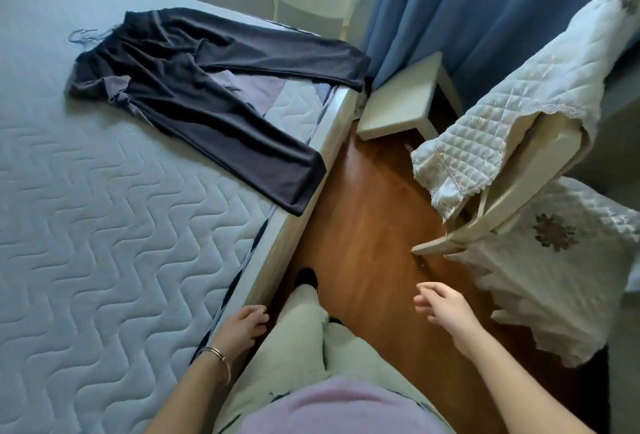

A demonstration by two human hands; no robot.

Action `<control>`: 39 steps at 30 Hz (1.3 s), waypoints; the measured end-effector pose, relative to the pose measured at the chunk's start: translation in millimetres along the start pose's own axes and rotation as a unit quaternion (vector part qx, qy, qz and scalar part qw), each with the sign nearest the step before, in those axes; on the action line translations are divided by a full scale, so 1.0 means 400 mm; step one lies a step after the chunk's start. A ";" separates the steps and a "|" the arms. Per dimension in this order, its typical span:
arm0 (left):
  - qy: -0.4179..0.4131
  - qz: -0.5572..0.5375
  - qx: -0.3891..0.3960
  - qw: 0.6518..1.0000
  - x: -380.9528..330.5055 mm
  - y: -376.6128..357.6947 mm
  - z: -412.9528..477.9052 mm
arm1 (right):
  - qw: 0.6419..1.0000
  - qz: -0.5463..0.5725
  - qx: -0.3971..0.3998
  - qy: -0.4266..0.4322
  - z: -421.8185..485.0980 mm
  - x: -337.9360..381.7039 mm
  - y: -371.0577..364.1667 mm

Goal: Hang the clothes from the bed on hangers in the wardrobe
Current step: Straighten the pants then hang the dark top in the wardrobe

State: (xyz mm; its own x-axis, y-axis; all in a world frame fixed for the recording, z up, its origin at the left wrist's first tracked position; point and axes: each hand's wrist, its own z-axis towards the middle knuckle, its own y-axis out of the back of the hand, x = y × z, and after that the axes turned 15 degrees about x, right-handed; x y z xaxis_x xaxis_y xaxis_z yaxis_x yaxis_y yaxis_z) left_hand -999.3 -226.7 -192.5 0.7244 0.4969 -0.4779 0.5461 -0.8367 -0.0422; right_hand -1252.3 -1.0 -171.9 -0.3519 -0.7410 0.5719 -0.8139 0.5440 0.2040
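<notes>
Nearest, both hands were empty. The left hand (244, 324) hung at the bed's edge with fingers loosely curled, a bangle (218, 357) on its wrist. The right hand (441, 305) hovered over the wooden floor (363, 226), fingers relaxed and slightly apart. Farther on, dark trousers (194, 94) lay flat on the mattress (86, 226), one leg end overhanging the bed edge; a lilac garment (249, 85) showed beneath them, mostly hidden. A quilted cover (502, 115) draped a chair at right. The wardrobe was out of frame.
</notes>
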 end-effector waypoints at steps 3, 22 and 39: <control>-0.012 -0.065 -0.016 0.998 -0.071 0.056 0.057 | 0.998 -0.060 0.023 -0.020 0.095 0.055 -0.016; 0.079 -0.171 -0.119 0.975 -0.407 0.310 0.362 | 0.965 -0.225 0.111 -0.073 0.521 0.638 0.022; 0.098 -0.414 -0.177 0.888 -0.920 0.057 0.567 | 0.759 -0.609 0.218 -0.073 1.171 1.344 0.234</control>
State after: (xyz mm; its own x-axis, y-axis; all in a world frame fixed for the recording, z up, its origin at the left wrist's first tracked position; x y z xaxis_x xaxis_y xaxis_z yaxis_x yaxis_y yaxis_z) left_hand -1348.7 -481.0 -216.4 0.0538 0.9674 -0.2474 0.9982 -0.0589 -0.0131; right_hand -1734.2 -532.7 -217.6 0.7621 -0.6438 0.0687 -0.6418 -0.7374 0.2104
